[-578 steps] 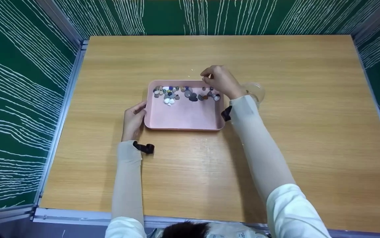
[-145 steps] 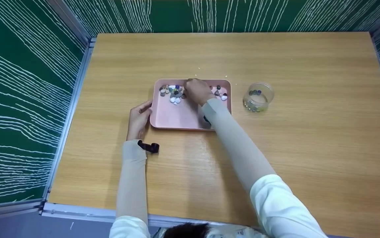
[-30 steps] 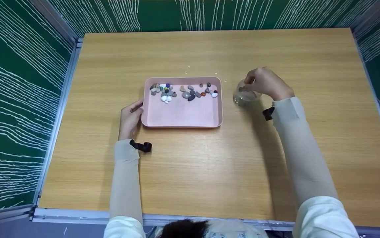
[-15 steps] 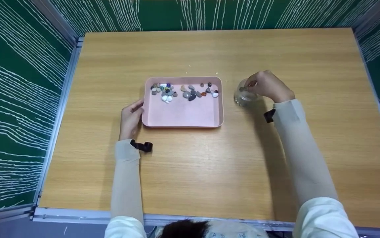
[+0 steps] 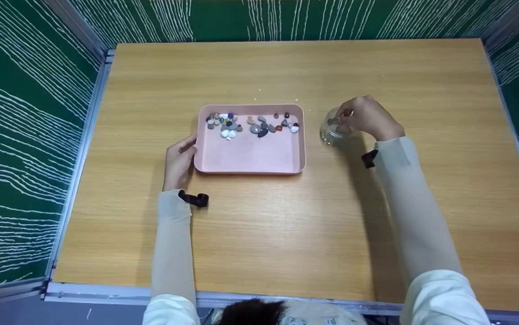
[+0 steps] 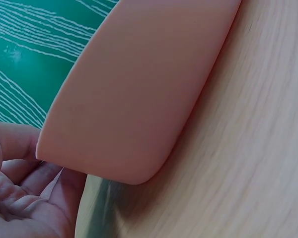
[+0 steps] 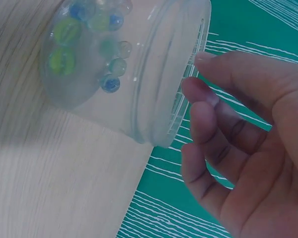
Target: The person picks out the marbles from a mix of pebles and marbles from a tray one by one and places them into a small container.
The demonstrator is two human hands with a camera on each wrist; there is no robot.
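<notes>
In the head view my left hand (image 5: pixel 179 164) holds the left side of a pink tray (image 5: pixel 250 155). In the left wrist view its fingers (image 6: pixel 64 198) are at the tray's corner, one digit going behind the rim. White pebbles (image 5: pixel 229 134), grey pebbles (image 5: pixel 255 129) and a few blue marbles (image 5: pixel 231 116) lie along the tray's back half. Over a clear jar (image 5: pixel 331 135), my right hand (image 5: pixel 370 119) has loosely bent fingers. The right wrist view shows its fingertips right at the jar's mouth, nothing visible between them. Blue and green marbles (image 7: pixel 63 60) lie inside the jar.
A wooden table (image 5: pixel 259 234) bears everything, with green, white-lined panels (image 5: pixel 223 22) along its back and sides. Tiny pale bits (image 5: pixel 259 90) are scattered behind the tray. The jar stands to the tray's right.
Since 4.8 s ago my right hand has moved from the tray to the jar. Its thumb and finger now stand slightly apart. The left hand has stayed at the tray.
</notes>
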